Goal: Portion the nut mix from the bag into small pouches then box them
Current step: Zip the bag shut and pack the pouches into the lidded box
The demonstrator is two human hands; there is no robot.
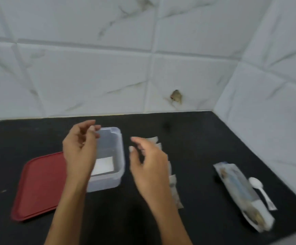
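Note:
A clear plastic box [116, 156] stands open on the black counter, a white square showing at its bottom. My left hand [81, 149] hovers over the box's left side, fingers loosely curled, holding nothing. My right hand [148, 163] hangs just right of the box, fingers relaxed and empty. Behind it a row of small filled pouches [174, 188] lies on the counter, mostly hidden by the hand. The nut mix bag [242, 195] lies on its side at the right, with a white plastic spoon [259, 189] beside it.
The box's red lid [39, 184] lies flat to the left of the box. White marble-look tiled walls meet in a corner at the back right. The black counter [188, 138] runs to the wall behind.

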